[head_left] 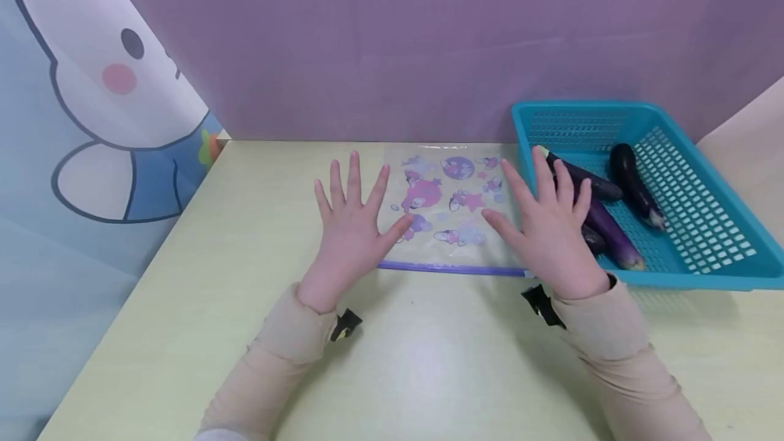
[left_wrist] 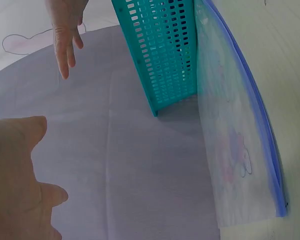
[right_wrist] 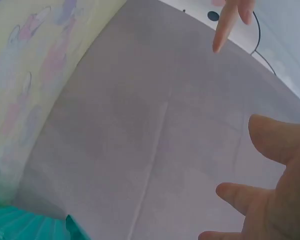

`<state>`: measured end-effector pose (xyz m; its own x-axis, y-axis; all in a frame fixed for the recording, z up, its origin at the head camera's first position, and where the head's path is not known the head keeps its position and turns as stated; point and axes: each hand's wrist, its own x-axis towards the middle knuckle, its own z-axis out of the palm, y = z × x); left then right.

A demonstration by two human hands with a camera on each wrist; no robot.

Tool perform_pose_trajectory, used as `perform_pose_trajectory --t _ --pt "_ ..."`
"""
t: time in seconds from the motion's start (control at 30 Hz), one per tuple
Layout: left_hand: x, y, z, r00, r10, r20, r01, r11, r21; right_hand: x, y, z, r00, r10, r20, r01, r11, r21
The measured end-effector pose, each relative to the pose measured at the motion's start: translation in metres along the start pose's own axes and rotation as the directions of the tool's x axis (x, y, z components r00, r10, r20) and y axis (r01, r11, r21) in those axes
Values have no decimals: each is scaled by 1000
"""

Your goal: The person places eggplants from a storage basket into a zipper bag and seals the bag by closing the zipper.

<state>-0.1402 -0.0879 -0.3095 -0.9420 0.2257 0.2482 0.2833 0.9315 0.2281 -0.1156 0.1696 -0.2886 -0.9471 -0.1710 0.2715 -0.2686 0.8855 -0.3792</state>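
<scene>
In the head view, both hands hover with fingers spread over the table. The left hand is at the left side of a clear zip bag printed with pink and purple cartoon figures, its thumb overlapping the bag's edge. Fingers of the right hand overlap the near left corner of a teal plastic basket, while its thumb reaches over the bag. Nothing is held by either hand. Several eggplants lie in the basket, among them a dark one and a purple one; the right hand partly hides some.
The bag lies flat, its purple zip strip facing the near side of the pale table. Behind the table rises a purple cloth backdrop. A blue cartoon-printed curtain hangs at the left.
</scene>
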Motion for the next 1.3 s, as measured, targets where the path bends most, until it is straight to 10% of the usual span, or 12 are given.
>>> perform_pose_trajectory --t 0.63,0.97,1.3 --pt "9 -8 11 986 5 167 13 994 -106 7 -10 41 984 -148 95 149 989 -2" --pt "15 -14 21 919 76 387 -19 989 -148 18 -5 58 910 -55 412 6 993 119" --pt "16 -18 30 848 83 523 -14 991 -133 26 6 71 872 -48 486 -22 990 137"
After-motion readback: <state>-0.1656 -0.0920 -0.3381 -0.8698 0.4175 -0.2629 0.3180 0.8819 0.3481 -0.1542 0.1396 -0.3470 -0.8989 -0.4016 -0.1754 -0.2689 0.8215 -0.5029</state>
